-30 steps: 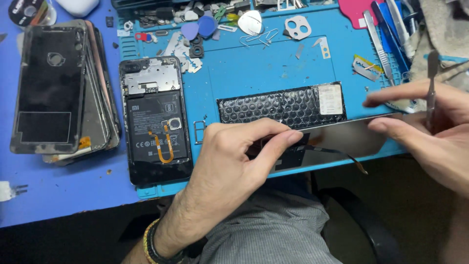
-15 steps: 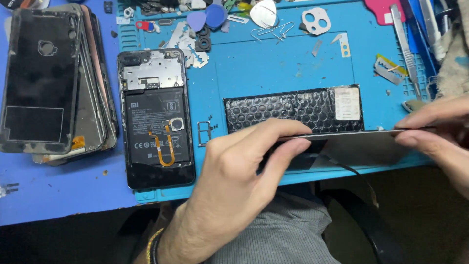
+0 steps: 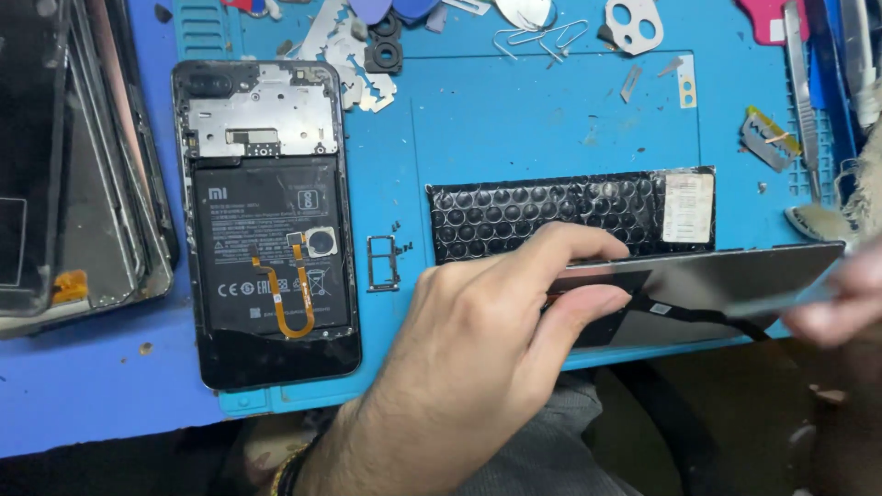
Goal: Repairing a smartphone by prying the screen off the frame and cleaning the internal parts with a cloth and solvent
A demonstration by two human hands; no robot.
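My left hand (image 3: 469, 340) pinches the left end of a thin dark display panel (image 3: 726, 276) between forefinger and thumb, holding it edge-on just above the front of the blue work mat (image 3: 551, 119). A black flex cable (image 3: 698, 314) hangs from the panel's underside. My right hand (image 3: 841, 298) is a blur at the panel's right end, and its grip cannot be made out. Behind the panel lies a black bubble-wrap bag (image 3: 551, 216) with a white label.
An opened phone (image 3: 271, 239) with battery and orange flex showing lies at the mat's left, a SIM tray (image 3: 383, 264) beside it. A stack of old screens (image 3: 73, 184) sits far left. Tweezers (image 3: 799, 83), metal shields and small parts litter the mat's back and right.
The metal tool seen in my right hand a second ago is no longer visible. That hand has dropped to the panel's right end and is moving fast. My left hand keeps its pinch.
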